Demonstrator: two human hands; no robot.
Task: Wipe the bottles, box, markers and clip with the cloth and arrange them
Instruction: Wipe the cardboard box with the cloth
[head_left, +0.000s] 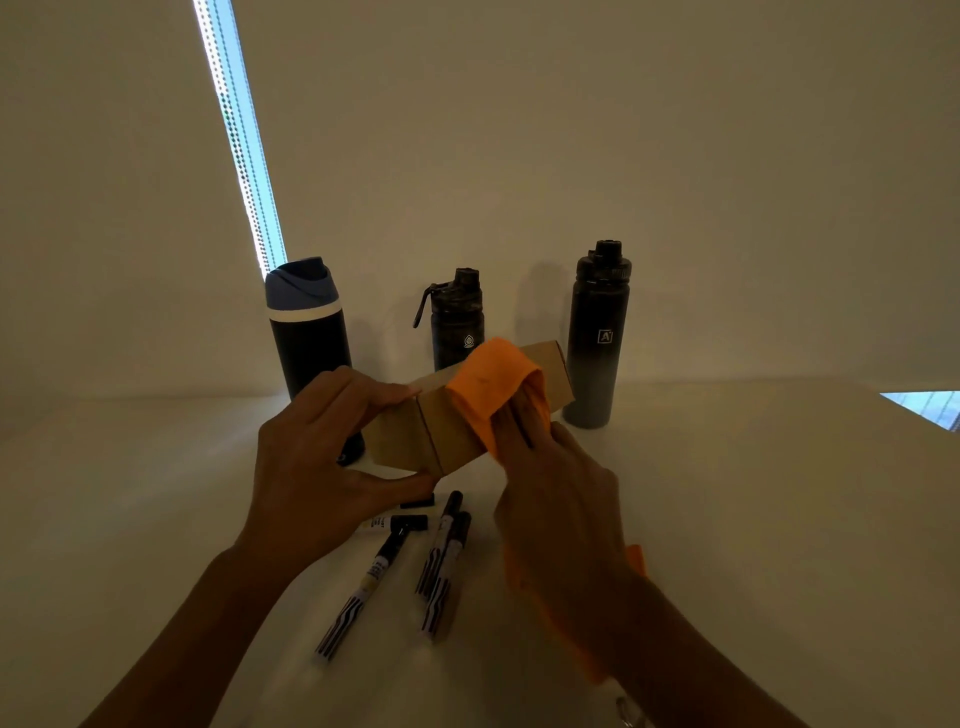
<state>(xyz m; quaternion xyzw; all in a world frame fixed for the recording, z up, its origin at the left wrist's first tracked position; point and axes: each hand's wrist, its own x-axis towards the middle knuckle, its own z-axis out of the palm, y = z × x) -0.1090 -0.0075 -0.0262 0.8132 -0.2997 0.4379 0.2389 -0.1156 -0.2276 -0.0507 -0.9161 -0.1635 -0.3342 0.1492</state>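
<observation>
The left hand (322, 467) has the cardboard box (415, 436) lifted clear of the white table (753, 519), fingers curled over its top edge and thumb tucked under the near corner. The right hand (561, 509) holds the orange cloth (493, 379), which is folded over its fingers and pressed against the box's facing side, with the tail trailing beneath the wrist. I'd say the box is mid-wipe. To do it well, press lightly so the thin card doesn't buckle, run long strokes along each panel, and turn the box with the left hand to reach the hidden faces. The markers (441, 561) lie loose directly below, so the dangling cloth could drag them. Three bottles (597, 338) stand behind.
</observation>
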